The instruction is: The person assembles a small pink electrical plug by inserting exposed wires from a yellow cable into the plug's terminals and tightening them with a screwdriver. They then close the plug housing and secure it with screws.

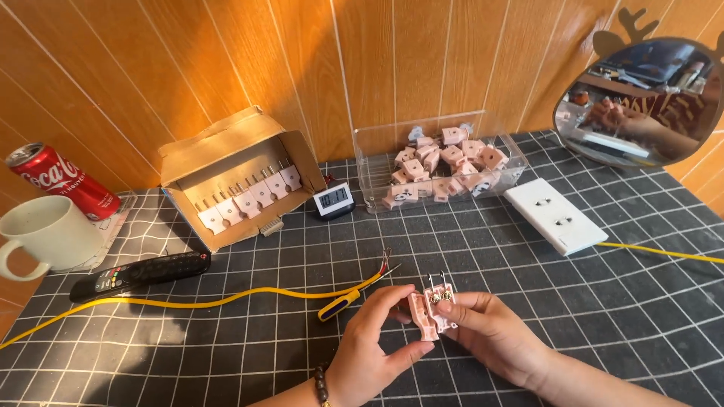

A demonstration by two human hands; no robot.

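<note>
My left hand (373, 339) and my right hand (494, 332) meet over the black checked mat (226, 354) near its front edge. Together they hold an opened pale pink plug (434, 309). The left fingers pinch one half shell, the right fingers hold the other half with metal pins pointing up. Just left of my hands lies a small screwdriver with a yellow and blue handle (337, 305). A yellow cable (188, 301) with bared wire ends (388, 264) runs across the mat toward my hands.
A clear box (369, 162) of pink plug parts stands at the back. A cardboard box (226, 154) holds a row of plugs. A small clock (333, 200), white socket strip (554, 215), black remote (139, 275), white mug (45, 234), red can (64, 181) and mirror (641, 102) surround the mat.
</note>
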